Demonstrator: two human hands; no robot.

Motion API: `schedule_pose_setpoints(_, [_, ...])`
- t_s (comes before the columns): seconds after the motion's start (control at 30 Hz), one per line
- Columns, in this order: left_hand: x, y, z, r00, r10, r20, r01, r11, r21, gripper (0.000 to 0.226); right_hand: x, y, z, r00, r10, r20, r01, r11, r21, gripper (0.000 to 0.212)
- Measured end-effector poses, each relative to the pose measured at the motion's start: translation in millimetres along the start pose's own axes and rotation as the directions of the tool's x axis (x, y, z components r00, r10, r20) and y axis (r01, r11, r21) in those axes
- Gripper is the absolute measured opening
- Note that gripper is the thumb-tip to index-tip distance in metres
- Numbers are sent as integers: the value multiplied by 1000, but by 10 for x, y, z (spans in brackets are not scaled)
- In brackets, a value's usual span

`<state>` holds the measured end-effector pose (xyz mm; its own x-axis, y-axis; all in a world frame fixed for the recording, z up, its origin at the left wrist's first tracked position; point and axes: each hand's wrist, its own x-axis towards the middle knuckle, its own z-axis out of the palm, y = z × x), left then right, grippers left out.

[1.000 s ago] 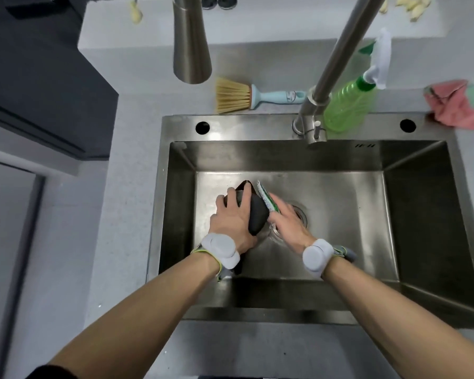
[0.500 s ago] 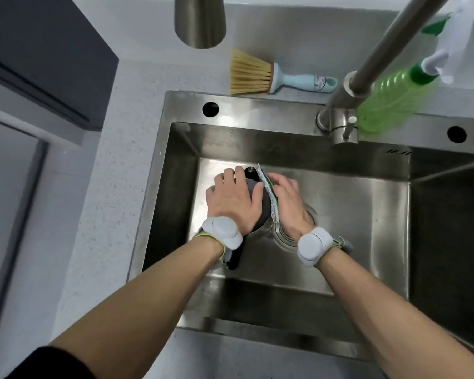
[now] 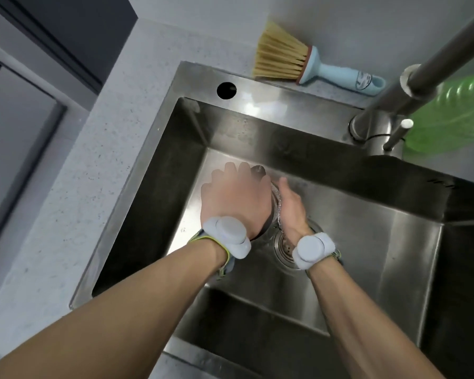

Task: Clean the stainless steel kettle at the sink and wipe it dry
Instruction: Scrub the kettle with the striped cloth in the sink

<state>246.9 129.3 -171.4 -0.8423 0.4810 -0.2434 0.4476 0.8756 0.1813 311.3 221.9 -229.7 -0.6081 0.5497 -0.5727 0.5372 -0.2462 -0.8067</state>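
Observation:
The kettle (image 3: 259, 170) sits low in the steel sink (image 3: 203, 77). It is almost wholly hidden, with only a dark tip showing past my fingers. My left hand (image 3: 234, 199) lies over its top with fingers curled round it. My right hand (image 3: 292, 210) presses a thin scouring sponge (image 3: 275, 199) against the kettle's right side. The sponge shows only as a blurred pale edge between the two hands. Both hands are blurred by motion.
The drain (image 3: 283, 248) lies just under my right wrist. The faucet pipe (image 3: 433, 67) crosses overhead at the upper right. A brush with a pale blue handle (image 3: 298, 64) and a green bottle (image 3: 454, 116) rest behind the sink. Grey counter (image 3: 80, 187) runs along the left.
The view has moved closer and tilted. My right hand has slid the sponge along the kettle's side. My left hand keeps its hold on top.

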Motion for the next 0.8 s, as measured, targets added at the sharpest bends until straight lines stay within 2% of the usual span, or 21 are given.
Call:
schedule_pose_setpoints(0.2, [-12, -10, 5, 1000, -4, -21, 3, 999, -40, 34, 15, 152, 84, 992, -123, -35, 126, 985, 119, 33])
schedule_pose_setpoints(0.27, [-6, -6, 14, 999, -8, -32, 7, 1000, -28, 35, 96, 180, 69, 996, -87, -31, 91, 986, 142, 35])
schedule_pose_setpoints(0.37, [4, 7, 7, 999, -9, -32, 8, 1000, -4, 40, 190, 165, 55, 999, 43, -23, -40, 992, 119, 43])
schedule_pose_setpoints(0.47, [-2, -10, 8, 999, 0, -33, -1, 1000, -25, 42, 113, 177, 77, 991, -128, -27, 130, 984, 125, 36])
schedule_pose_setpoints(0.53, [1, -10, 10, 999, 2, -38, -3, 1000, -28, 42, 93, 166, 73, 986, -168, -5, 167, 973, 161, 33])
schedule_pose_setpoints(0.67, [-6, 7, 13, 999, -4, -50, 3, 1000, -24, 43, 238, 112, 17, 999, 28, 41, -31, 997, 76, 43])
schedule_pose_setpoints(0.8, [-1, -15, 29, 998, 0, -61, -1, 1000, -21, 45, 212, 78, 54, 989, -146, 36, 141, 984, 107, 38])
